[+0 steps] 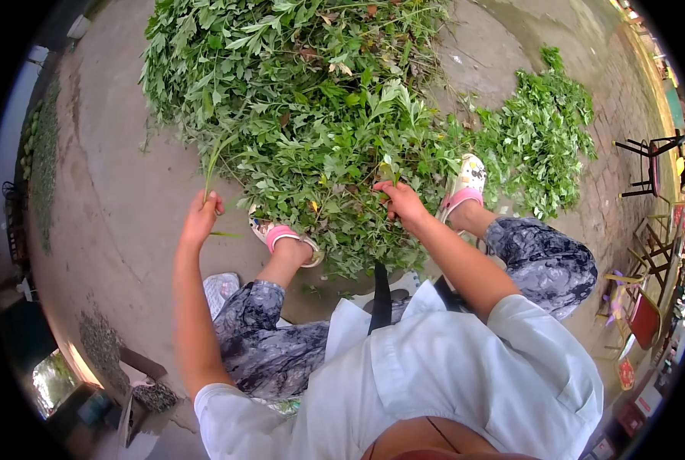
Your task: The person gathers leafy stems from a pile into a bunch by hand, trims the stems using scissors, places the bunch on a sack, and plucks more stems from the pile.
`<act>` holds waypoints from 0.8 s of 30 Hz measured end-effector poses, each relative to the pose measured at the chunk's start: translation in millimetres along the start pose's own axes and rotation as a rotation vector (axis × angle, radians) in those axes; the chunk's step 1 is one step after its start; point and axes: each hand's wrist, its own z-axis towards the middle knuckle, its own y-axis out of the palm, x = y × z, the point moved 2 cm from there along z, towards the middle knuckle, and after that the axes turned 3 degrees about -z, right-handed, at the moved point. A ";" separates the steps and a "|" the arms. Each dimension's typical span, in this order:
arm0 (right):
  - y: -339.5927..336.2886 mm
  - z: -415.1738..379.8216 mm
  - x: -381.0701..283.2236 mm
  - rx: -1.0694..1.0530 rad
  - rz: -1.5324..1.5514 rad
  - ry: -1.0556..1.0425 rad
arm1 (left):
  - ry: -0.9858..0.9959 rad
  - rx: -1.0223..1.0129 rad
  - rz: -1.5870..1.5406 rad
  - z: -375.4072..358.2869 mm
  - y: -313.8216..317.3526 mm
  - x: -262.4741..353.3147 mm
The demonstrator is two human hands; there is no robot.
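Observation:
My left hand point(201, 217) is closed around some long, narrow grass blades point(211, 165). They rise above the fist, and a short green end pokes out below it, over the bare floor. At the near edge of a large heap of cut leafy green stems point(312, 123), my right hand point(405, 205) has its thumb and fingers pinched together. A thin green stem point(391, 175) sticks up from that pinch; its lower part is lost among the leaves. The heap reaches up between and past my feet.
Patterned clogs with pink straps point(281, 236) stand at the heap's near edge. A smaller leafy pile point(545, 142) lies to the right on the concrete floor point(120, 153). Farther right are a dark stool point(650, 167) and a red-seated chair point(644, 322).

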 end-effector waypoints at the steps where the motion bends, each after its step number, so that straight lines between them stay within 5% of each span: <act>1: -2.7 8.4 2.8 0.012 0.122 0.019 | -0.067 -0.007 0.004 -20.2 -33.3 -13.7; 7: -14.2 43.0 -9.4 0.185 0.456 -0.045 | -0.667 0.054 0.184 -214.5 -145.5 -173.4; 10: -26.7 58.7 -7.6 0.376 0.524 0.019 | -0.948 -0.139 0.257 -333.2 -132.3 -279.2; 13: -35.7 76.6 -3.2 0.461 0.578 0.117 | -1.057 -0.236 0.394 -377.4 -99.2 -298.1; 16: -33.7 83.2 -8.6 0.490 0.642 0.187 | -0.927 -0.206 0.590 -360.7 -106.7 -290.5; 19: -33.0 87.1 -20.9 0.390 0.603 0.218 | -0.555 0.037 0.758 -297.8 -128.0 -241.6; 22: -30.6 91.0 -20.5 0.267 0.607 0.228 | -0.291 0.289 0.606 -197.9 -109.3 -119.4; 24: -28.5 83.0 -19.9 0.207 0.638 0.187 | -0.149 0.232 0.476 -135.6 -73.4 -41.3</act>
